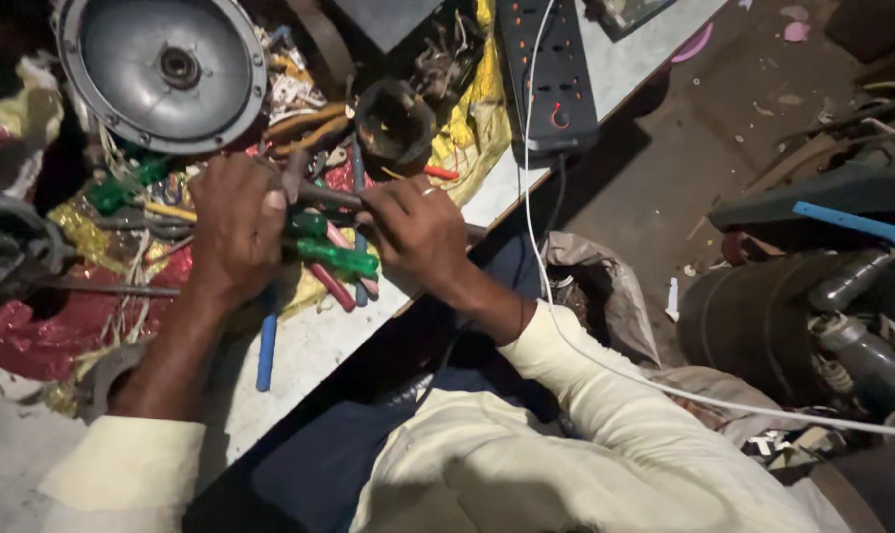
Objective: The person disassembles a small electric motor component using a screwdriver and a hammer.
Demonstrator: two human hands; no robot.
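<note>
1. Head view is showing the left hand (232,229) and right hand (418,232) both closing around 1 dull metal rod (331,196), above the cluttered bench (314,345).
2. Glossy green handles (337,257) are lying beneath.
3. Round ribbed metal cover (161,71) is sitting behind.

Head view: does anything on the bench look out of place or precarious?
Yes. The black power strip sits at the bench edge, its white cable trailing over the person's sleeve. Screwdrivers lie in a loose heap under the left hand and right hand, which grip a metal tool together.
</note>
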